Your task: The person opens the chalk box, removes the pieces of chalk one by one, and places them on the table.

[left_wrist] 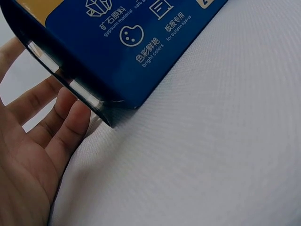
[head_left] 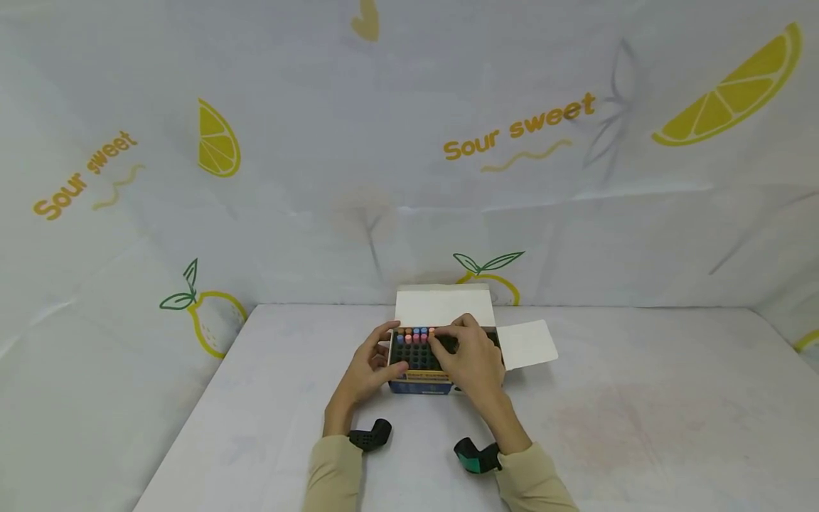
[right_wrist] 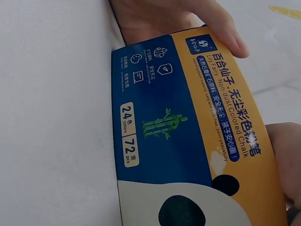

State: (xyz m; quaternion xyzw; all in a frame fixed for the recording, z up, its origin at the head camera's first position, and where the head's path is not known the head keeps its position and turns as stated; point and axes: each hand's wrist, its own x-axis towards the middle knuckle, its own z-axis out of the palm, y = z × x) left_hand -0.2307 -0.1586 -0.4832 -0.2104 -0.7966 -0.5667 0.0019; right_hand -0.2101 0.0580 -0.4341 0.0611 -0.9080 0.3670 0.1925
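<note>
While white cloth (head_left: 416, 455) runs wide on both sides of two beige sleeves (head_left: 334, 475), the left hand (head_left: 366, 371), thumb apart from its spread fingers, grips the left end of the chalk box (right_wrist: 195, 127), near the cloth's back edge. The right hand (head_left: 472, 361), thumb and forefinger nearly together, pinches a chalk stick (head_left: 431, 331) at the black holder (head_left: 419, 359), pierced with round holes. Glossy blue-and-yellow walls meet at crisp edges; smooth white flaps (head_left: 527, 345) fold outward. Behind hangs a creased, lemon-printed backdrop (head_left: 320, 178).
</note>
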